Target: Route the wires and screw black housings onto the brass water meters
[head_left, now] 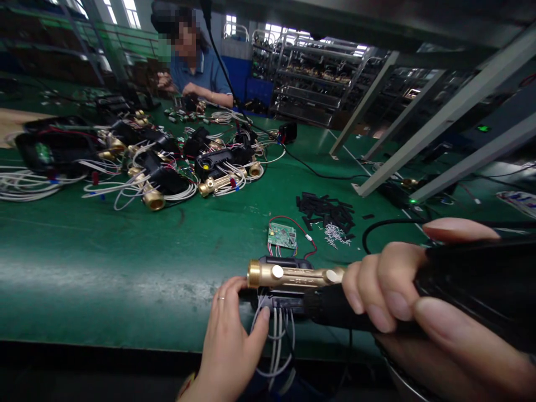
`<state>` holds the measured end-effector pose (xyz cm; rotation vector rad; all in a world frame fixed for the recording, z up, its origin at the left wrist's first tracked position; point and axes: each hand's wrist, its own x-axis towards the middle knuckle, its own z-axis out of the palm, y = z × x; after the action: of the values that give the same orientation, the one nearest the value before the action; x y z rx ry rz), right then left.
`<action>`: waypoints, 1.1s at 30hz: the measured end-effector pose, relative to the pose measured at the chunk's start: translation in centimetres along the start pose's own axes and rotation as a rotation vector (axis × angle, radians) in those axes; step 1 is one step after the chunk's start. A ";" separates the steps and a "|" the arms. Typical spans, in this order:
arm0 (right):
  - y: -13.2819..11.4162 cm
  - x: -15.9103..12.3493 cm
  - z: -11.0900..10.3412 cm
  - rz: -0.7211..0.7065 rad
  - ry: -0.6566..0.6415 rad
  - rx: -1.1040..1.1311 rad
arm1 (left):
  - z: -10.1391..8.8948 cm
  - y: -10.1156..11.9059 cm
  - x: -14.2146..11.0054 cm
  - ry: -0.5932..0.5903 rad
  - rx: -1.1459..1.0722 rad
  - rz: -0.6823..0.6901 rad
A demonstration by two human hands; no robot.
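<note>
A brass pipe fitting with a threaded end lies across a black plastic housing near the table's front edge. My left hand grips the housing's left end, thumb on its near side and fingers around the far side beside the threads. White cables run from the housing down over the edge. A green circuit board with a red wire lies just behind it. My right hand is closed around a black power tool, which looks like an electric screwdriver. Its nose is at the housing's near right side; its tip is hidden.
Black strips and small white pieces lie behind the housing. Several brass-and-black assemblies with coiled cables cover the left back. A co-worker sits across the green table. Metal frame legs stand right; a black cord curves there.
</note>
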<state>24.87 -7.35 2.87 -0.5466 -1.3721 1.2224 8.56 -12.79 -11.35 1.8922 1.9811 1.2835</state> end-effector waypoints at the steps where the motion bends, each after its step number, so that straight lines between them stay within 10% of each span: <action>1: 0.1 0.1 0.1 -0.015 -0.027 0.016 | 0.3 -0.3 0.1 -0.067 -0.006 -0.011; 7: 0.5 0.6 0.7 -0.026 -0.038 0.040 | 0.8 -0.5 1.8 -0.383 -0.147 -0.059; 33: 0.4 0.7 1.1 0.013 -0.136 -0.103 | 0.3 0.5 3.1 -0.549 -0.189 -0.069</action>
<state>23.62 -7.00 3.02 -0.5533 -1.5550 1.2225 8.43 -10.02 -9.86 1.8128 1.5679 0.7829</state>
